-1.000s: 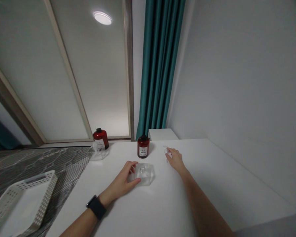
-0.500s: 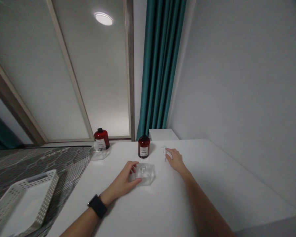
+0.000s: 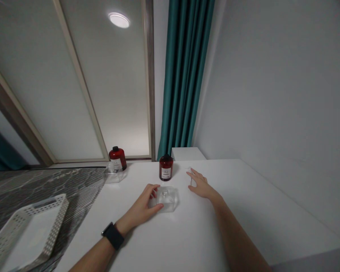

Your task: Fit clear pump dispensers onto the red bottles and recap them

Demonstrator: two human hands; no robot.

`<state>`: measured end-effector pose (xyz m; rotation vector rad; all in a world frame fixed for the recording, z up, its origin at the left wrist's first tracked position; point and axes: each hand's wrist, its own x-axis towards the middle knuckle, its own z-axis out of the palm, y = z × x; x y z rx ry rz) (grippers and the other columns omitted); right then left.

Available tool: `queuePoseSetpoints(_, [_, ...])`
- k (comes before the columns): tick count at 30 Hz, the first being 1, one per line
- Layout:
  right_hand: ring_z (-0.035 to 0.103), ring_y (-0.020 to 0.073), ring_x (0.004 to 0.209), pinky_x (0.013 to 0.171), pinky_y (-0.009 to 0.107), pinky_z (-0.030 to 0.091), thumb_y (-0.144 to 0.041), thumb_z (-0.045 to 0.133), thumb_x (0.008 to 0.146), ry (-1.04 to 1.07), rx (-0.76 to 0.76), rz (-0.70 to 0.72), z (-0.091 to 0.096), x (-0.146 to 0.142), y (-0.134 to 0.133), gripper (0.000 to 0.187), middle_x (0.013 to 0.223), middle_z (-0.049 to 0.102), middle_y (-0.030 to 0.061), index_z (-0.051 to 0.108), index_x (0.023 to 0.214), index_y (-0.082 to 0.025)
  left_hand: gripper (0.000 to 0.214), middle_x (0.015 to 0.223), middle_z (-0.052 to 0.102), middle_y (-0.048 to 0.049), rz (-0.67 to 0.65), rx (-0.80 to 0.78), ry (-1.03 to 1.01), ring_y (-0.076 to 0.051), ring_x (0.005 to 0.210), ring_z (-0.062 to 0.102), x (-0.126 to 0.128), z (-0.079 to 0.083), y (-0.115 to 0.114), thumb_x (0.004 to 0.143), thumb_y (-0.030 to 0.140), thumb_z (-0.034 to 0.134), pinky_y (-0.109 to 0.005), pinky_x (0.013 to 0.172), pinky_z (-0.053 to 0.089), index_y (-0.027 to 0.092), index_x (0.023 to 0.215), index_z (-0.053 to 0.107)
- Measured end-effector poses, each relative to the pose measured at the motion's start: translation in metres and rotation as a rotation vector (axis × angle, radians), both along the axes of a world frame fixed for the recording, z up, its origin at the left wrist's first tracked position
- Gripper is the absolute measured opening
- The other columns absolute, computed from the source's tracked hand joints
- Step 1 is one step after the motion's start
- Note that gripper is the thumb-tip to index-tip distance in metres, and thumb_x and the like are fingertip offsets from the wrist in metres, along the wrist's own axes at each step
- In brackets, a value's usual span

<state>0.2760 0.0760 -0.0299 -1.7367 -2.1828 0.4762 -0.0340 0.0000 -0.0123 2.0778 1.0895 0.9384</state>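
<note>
A clear, faceted container (image 3: 167, 199) with a small round shape in its middle sits on the white table (image 3: 170, 241). My left hand (image 3: 146, 204) grips it from its left side, thumb along the front and fingers at the back. Farther to the right, my right hand (image 3: 200, 184) has its fingers spread and thumb apart. Just by its fingertips stands a thin whitish, see-through piece (image 3: 190, 180), partly covered by the fingers; its kind is unclear. Between the hands, toward the back, a dark red bottle (image 3: 166, 168) with a white label stands upright.
At the table's back left corner are another dark red bottle (image 3: 118, 158) and a second clear container (image 3: 113, 176). A white perforated basket (image 3: 55, 223) lies lower left over dark streaked flooring. A wall (image 3: 286, 113) borders the right side; a teal curtain (image 3: 184, 75) hangs behind.
My right hand has loosened its fingers from the thin whitish piece, spreading thumb and fingers and shifting slightly nearer. My left hand keeps its grip on the clear container.
</note>
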Motion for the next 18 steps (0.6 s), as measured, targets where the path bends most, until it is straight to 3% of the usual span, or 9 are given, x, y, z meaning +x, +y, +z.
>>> queuePoseSetpoints(9, [0.031,0.0272,0.147,0.116,0.049,0.022,-0.023,0.059,0.082,-0.008,0.017,0.001,-0.002,0.005,0.005,0.068,0.162,0.029,0.0115,0.042,0.148,-0.025,0.049,0.110,0.055,-0.0063,0.009,0.012,0.002,-0.022,0.097,0.055,0.000,-0.001,0.000,0.083,0.021,0.064,-0.040,0.091,0.047,0.022,0.128,0.047])
queuePoseSetpoints(18, [0.033,0.0315,0.145,0.114,0.051,0.026,-0.025,0.061,0.084,-0.005,0.076,-0.120,-0.012,0.012,0.014,0.061,0.159,0.031,0.0170,0.048,0.143,-0.020,0.048,0.110,0.054,-0.0066,0.003,0.018,0.016,-0.023,0.097,0.055,0.000,0.001,0.000,0.084,0.023,0.063,-0.041,0.091,0.048,0.021,0.129,0.046])
